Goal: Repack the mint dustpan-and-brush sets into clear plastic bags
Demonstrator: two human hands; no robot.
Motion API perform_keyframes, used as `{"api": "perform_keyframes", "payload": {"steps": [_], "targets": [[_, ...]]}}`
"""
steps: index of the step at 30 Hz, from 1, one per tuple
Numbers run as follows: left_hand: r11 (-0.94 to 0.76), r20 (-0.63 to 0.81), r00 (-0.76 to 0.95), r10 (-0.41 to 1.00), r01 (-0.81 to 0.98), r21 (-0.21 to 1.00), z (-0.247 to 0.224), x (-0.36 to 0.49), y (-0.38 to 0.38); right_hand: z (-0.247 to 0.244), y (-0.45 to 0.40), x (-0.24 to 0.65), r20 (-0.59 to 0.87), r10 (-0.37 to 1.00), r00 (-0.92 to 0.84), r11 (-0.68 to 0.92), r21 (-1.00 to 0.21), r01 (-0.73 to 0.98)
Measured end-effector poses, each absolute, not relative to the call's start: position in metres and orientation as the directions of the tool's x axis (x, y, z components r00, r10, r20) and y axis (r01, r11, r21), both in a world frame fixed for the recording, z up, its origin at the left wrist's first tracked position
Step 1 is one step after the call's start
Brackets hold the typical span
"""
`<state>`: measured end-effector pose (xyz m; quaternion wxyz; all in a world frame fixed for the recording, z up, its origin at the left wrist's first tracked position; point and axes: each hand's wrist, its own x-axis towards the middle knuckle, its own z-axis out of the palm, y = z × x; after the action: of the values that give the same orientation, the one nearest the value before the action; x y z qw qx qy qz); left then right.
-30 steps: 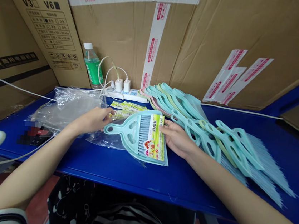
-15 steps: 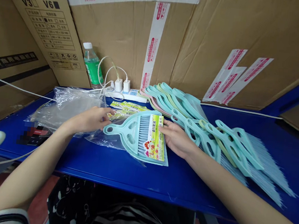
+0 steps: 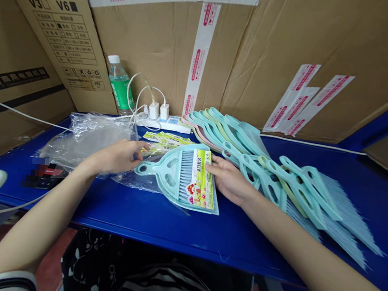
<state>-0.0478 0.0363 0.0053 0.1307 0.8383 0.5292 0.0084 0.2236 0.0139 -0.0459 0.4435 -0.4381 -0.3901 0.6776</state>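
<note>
A light-teal dustpan (image 3: 168,173) with a blue-bristled brush (image 3: 186,172) on it lies at the middle of the blue table. A yellow-green printed card (image 3: 200,179) lies across the bristles. My right hand (image 3: 227,177) grips the right edge of the set and card, thumb on top. Beside the dustpan's handle, my left hand (image 3: 122,156) has its fingers curled at a clear plastic bag (image 3: 137,179); whether they pinch the film is hard to make out. More printed cards (image 3: 168,138) lie behind the dustpan.
Several dustpans (image 3: 224,128) and several brushes (image 3: 294,189) are piled at the right. Clear bags (image 3: 89,140) lie at the left. Behind stand a bottle (image 3: 121,86), a power strip (image 3: 173,123) with cables, and cardboard boxes (image 3: 156,43).
The printed card has shifted slightly on the bristles and sits a little straighter. Both hands stay in nearly the same places.
</note>
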Motion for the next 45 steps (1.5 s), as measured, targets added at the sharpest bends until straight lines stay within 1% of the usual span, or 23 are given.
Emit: {"api": "perform_keyframes", "payload": {"steps": [4,7,11,13,22,25,30,35,38,41,45], "targets": [[-0.381,-0.159,0.419,0.894,0.897,0.222,0.008,-0.045,0.035,-0.044,0.013,0.223,-0.264,0.942,-0.209,-0.312,-0.917,-0.248],[-0.354,-0.186,0.387,0.903,0.916,0.189,0.010,-0.041,0.033,-0.041,0.012,0.221,-0.276,0.940,-0.200,-0.321,-0.915,-0.245],[-0.327,-0.128,0.336,0.933,0.941,0.084,0.009,-0.036,0.031,-0.040,0.012,0.220,-0.310,0.934,-0.176,-0.346,-0.907,-0.240],[-0.327,-0.110,0.330,0.937,0.944,0.049,0.008,-0.036,0.031,-0.041,0.013,0.221,-0.300,0.935,-0.187,-0.341,-0.906,-0.251],[-0.360,-0.092,0.359,0.929,0.933,0.003,0.006,-0.036,0.031,-0.039,0.012,0.219,-0.295,0.936,-0.192,-0.339,-0.902,-0.267],[-0.375,-0.083,0.372,0.925,0.926,-0.030,0.003,-0.036,0.032,-0.040,0.012,0.220,-0.275,0.938,-0.212,-0.326,-0.906,-0.269],[-0.351,-0.097,0.342,0.934,0.932,-0.092,0.003,-0.035,0.032,-0.045,0.014,0.221,-0.266,0.941,-0.211,-0.318,-0.908,-0.274],[-0.355,-0.091,0.348,0.933,0.931,-0.081,0.005,-0.034,0.031,-0.046,0.015,0.222,-0.247,0.942,-0.226,-0.305,-0.913,-0.271],[-0.356,-0.055,0.354,0.934,0.934,-0.027,0.005,-0.034,0.030,-0.047,0.014,0.223,-0.244,0.944,-0.224,-0.299,-0.919,-0.257],[-0.341,-0.064,0.343,0.937,0.939,0.040,0.004,-0.035,0.031,-0.046,0.014,0.223,-0.235,0.946,-0.225,-0.289,-0.923,-0.255],[-0.338,-0.071,0.340,0.938,0.940,0.049,0.003,-0.035,0.032,-0.045,0.013,0.222,-0.236,0.948,-0.215,-0.287,-0.925,-0.249]]}}
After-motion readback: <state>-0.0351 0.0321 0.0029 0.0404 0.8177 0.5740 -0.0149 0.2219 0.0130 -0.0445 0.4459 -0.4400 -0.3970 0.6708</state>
